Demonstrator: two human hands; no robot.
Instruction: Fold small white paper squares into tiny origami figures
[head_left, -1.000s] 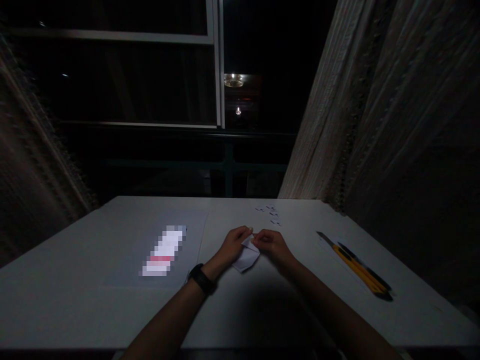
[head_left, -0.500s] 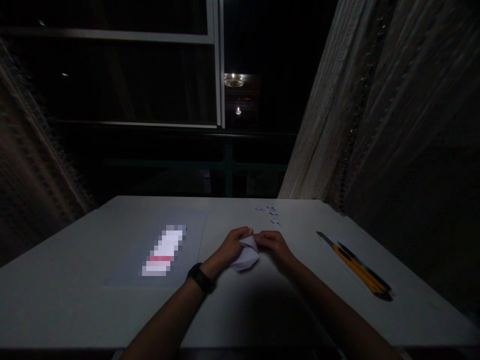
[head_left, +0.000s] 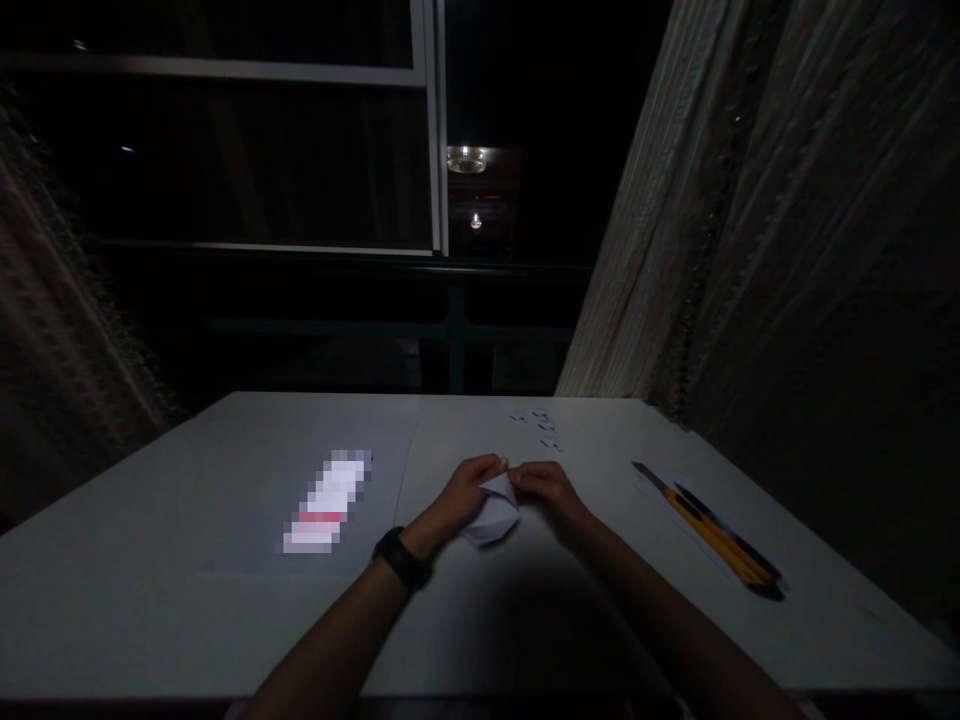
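Note:
A small folded piece of white paper (head_left: 495, 515) lies in the middle of the pale table (head_left: 150, 600). My left hand (head_left: 461, 495), with a dark watch on its wrist, pinches the paper's upper left edge. My right hand (head_left: 551, 490) pinches the paper's top right corner. The fingertips of both hands meet over the paper's top point. The light is dim and the fine folds are hard to make out.
A sheet of paper (head_left: 262, 520) with a blurred patch lies on the left. A yellow utility knife (head_left: 709, 535) and dark pens lie on the right. Small paper scraps (head_left: 544, 428) sit beyond my hands. Curtains hang at both sides of a dark window.
Both hands keep their pinch on the folded paper and have barely shifted; the paper's lower tip has moved slightly.

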